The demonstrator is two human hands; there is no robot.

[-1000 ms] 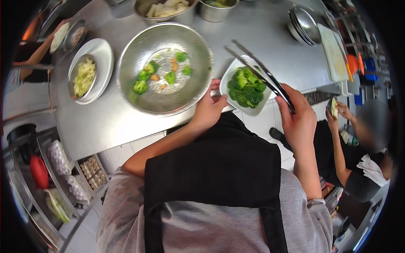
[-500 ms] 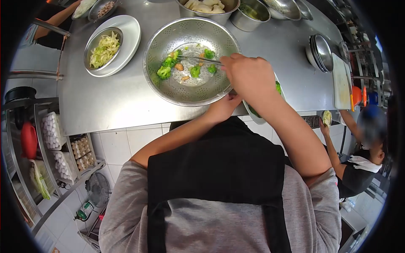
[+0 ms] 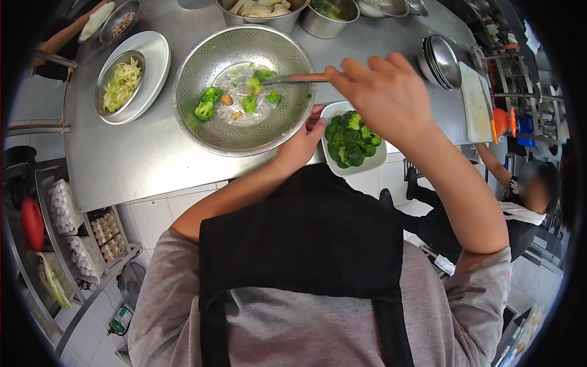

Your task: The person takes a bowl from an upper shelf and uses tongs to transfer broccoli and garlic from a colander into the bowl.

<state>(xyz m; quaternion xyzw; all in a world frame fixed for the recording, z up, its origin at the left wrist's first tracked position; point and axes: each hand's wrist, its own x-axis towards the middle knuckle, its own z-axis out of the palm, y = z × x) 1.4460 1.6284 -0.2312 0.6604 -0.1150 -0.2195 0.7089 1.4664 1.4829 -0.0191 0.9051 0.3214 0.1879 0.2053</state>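
From here, the right hand (image 3: 386, 88) pinches tongs (image 3: 301, 78) between its fingers, tips in the colander (image 3: 197, 74) at a blurred broccoli floret (image 3: 252, 85). The left hand (image 3: 299, 145) pinches the white bowl (image 3: 363, 167). Picking florets seems underway; the next move calls for a gentle squeeze.

We see a metal bowl (image 3: 102, 84) on a white plate (image 3: 158, 58) near the worktop's (image 3: 134, 168) left edge, stacked bowls (image 3: 449, 60) and a cutting board (image 3: 474, 104) by its right.
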